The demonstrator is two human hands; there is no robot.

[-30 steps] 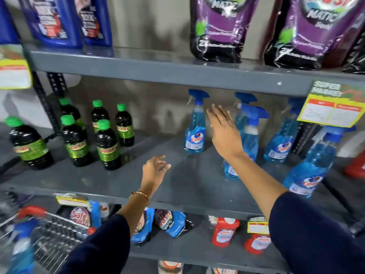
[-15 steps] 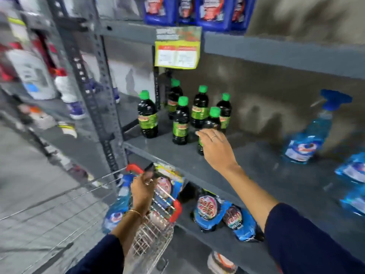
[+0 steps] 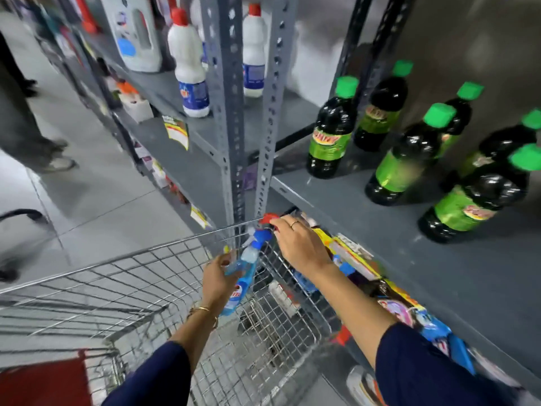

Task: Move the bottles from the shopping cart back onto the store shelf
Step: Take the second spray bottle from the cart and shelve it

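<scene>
A blue spray bottle [image 3: 244, 273] with a blue trigger head stands tilted inside the wire shopping cart [image 3: 123, 276], near its right rim. My left hand [image 3: 218, 281] is wrapped around the bottle's body. My right hand [image 3: 301, 244] reaches over the cart's red-tipped rim corner, fingers spread, just to the right of the trigger head and holding nothing. The grey store shelf [image 3: 409, 259] runs along the right, level with my right forearm.
Several dark bottles with green caps [image 3: 330, 133] stand on the grey shelf. White bottles with red caps [image 3: 190, 68] sit in the neighbouring bay beyond the perforated uprights [image 3: 234, 112]. Pouches [image 3: 409, 312] fill the shelf below. A person's legs [image 3: 32, 136] stand in the aisle at left.
My view has swung left and down to the cart. My left hand has closed on the spray bottle in the cart. My right hand dropped from the shelf to the cart's rim.
</scene>
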